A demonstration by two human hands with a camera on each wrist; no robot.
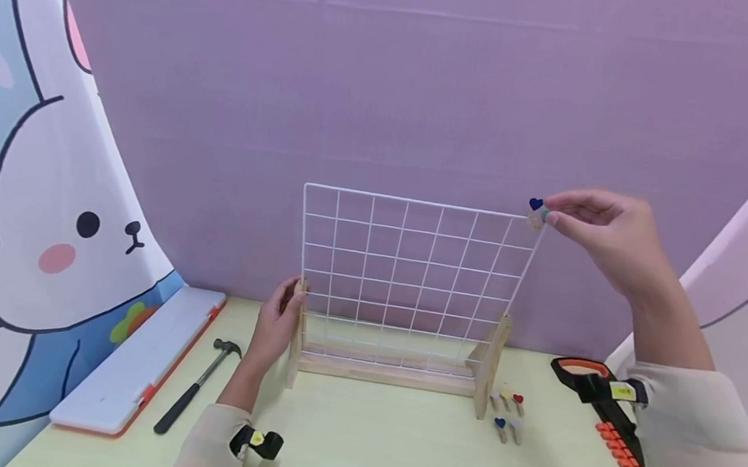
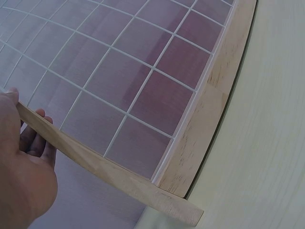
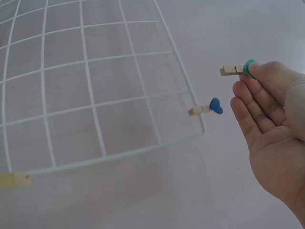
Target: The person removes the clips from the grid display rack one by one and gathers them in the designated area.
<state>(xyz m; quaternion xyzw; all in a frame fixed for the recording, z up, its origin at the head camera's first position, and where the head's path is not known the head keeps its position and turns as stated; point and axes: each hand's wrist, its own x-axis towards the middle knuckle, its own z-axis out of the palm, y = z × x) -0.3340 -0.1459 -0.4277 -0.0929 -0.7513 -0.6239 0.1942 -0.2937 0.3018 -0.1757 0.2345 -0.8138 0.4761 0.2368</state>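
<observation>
My left hand (image 1: pixel 279 321) grips the left wooden upright (image 2: pixel 109 167) of a stand. The stand carries a white wire grid (image 1: pixel 404 264), tilted back. At the grid's upper right corner, my right hand (image 1: pixel 621 240) pinches a small wooden clothespin (image 3: pixel 232 70) by its green decorated end (image 3: pixel 249 68). This clothespin is apart from the wire in the right wrist view. Another clothespin with a blue heart (image 3: pixel 216 106) sits on the wire close to that corner. More small clothespins with red, blue and pale tops (image 1: pixel 508 409) lie on the table by the right upright (image 1: pixel 490 365).
A hammer (image 1: pixel 197 387) and a long white case with an orange edge (image 1: pixel 137 362) lie at the left. On the right lies a black and orange tool (image 1: pixel 610 402) beside a row of orange pieces (image 1: pixel 622 457), partly behind my forearm. A purple cloth (image 1: pixel 391 83) hangs behind.
</observation>
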